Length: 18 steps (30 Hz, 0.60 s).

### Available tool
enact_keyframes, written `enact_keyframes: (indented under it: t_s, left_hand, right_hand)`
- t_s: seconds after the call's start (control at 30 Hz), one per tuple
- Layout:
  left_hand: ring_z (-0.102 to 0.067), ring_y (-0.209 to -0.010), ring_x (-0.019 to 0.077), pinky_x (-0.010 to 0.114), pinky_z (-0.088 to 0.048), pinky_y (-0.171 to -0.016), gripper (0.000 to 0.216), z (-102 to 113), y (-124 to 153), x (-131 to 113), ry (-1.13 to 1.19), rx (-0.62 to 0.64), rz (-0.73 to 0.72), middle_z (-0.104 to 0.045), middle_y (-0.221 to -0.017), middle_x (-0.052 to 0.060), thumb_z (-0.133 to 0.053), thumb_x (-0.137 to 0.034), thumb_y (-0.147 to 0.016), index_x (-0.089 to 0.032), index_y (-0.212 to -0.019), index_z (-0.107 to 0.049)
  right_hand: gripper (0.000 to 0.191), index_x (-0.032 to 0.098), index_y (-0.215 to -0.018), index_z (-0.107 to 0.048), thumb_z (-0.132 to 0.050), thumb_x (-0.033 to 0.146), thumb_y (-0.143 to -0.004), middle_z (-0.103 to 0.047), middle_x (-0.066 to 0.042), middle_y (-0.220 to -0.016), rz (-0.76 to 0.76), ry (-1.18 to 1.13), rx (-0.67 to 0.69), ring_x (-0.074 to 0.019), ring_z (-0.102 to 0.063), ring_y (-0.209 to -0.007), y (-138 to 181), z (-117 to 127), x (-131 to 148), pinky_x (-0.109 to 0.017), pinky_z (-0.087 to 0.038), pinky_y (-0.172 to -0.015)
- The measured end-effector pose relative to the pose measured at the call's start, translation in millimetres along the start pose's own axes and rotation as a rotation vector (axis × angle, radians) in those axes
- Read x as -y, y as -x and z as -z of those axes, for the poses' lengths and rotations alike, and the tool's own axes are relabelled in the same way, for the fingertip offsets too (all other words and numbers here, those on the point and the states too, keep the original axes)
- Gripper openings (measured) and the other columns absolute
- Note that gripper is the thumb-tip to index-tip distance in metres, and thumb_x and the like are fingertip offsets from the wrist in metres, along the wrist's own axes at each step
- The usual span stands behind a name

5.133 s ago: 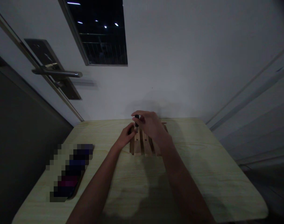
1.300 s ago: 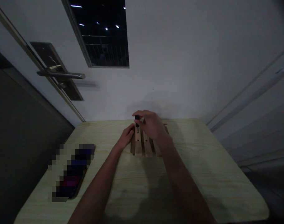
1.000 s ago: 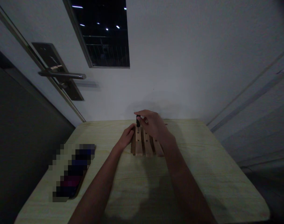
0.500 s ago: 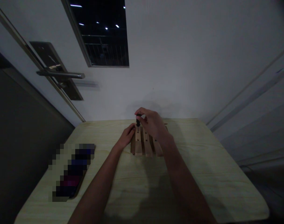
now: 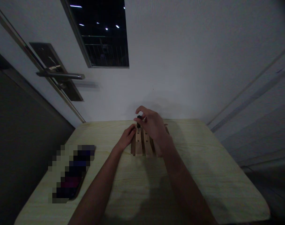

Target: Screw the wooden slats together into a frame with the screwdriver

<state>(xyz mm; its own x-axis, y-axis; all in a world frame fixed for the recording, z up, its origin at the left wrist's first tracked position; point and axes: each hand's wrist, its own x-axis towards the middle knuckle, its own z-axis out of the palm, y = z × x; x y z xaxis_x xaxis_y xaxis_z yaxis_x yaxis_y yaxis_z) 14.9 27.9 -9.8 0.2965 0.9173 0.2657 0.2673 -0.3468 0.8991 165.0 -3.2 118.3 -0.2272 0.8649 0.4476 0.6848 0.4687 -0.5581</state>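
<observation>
Left on the table (image 5: pixel 227 187) lies a pixelated object (image 5: pixel 74 172). Near the back, the left hand (image 5: pixel 127 137) touches a slatted wooden piece (image 5: pixel 148 150), its grip unclear; the right hand (image 5: pixel 154 125) pinches an upright black-handled tool (image 5: pixel 138 125) at the leftmost pale slat (image 5: pixel 139 150).

Here's the slatted block (image 5: pixel 146 149) toward the far side of the bench (image 5: pixel 227 187), screwdriver (image 5: pixel 138 125) over its left-hand strip (image 5: pixel 138 147), left hand (image 5: pixel 127 136) beside it, right hand (image 5: pixel 154 125) above, phone (image 5: pixel 78 168) well left, door (image 5: pixel 180 62) behind!

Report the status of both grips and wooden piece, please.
Right grip holding black-handled tool, pointing down at leftmost light slat. Left grip at left side of wooden piece. Piece on table, partly hidden by right grip.
</observation>
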Motion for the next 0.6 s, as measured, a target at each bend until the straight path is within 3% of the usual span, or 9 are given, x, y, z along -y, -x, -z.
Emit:
enact_keyframes:
  t_s: [0.2, 0.47, 0.6]
  left_hand:
    - [-0.056, -0.1, 0.0208, 0.033, -0.044, -0.09, 0.033, -0.1, -0.6, 1.9, -0.021, -0.003, -0.005, -0.064, -0.104, 0.007, -0.04, -0.035, -0.088, -0.013, -0.106, -0.057]
    - [-0.055, -0.102, 0.0205, 0.033, -0.042, -0.093, 0.032, 0.0, 0.8, -3.3, 0.008, 0.012, -0.023, -0.064, -0.099, 0.006, -0.04, -0.037, -0.089, -0.014, -0.106, -0.056]
    - [-0.055, -0.102, 0.0209, 0.034, -0.042, -0.093, 0.033, 0.2, 0.5, -3.6, 0.003, 0.014, -0.024, -0.064, -0.1, 0.006, -0.039, -0.036, -0.089, -0.015, -0.107, -0.056]
  right_hand:
    - [0.011, 0.023, -0.085, -0.067, -0.06, 0.031, -0.083, -0.065, 0.0, -0.083, 0.047, 0.029, 0.018, -0.0116, -0.058, -0.072, -1.4, -5.2, -3.2, -0.024, -0.042, -0.07]
    - [0.03, 0.02, -0.114, -0.062, -0.05, 0.022, -0.087, -0.067, -0.006, -0.106, 0.061, 0.008, 0.046, -0.0138, -0.061, -0.083, 1.6, -3.2, -7.0, -0.027, -0.046, -0.08]
    - [0.032, 0.02, -0.115, -0.062, -0.05, 0.02, -0.085, -0.067, -0.005, -0.108, 0.047, -0.025, 0.064, -0.0134, -0.063, -0.08, 3.3, -0.9, -6.4, -0.029, -0.048, -0.08]
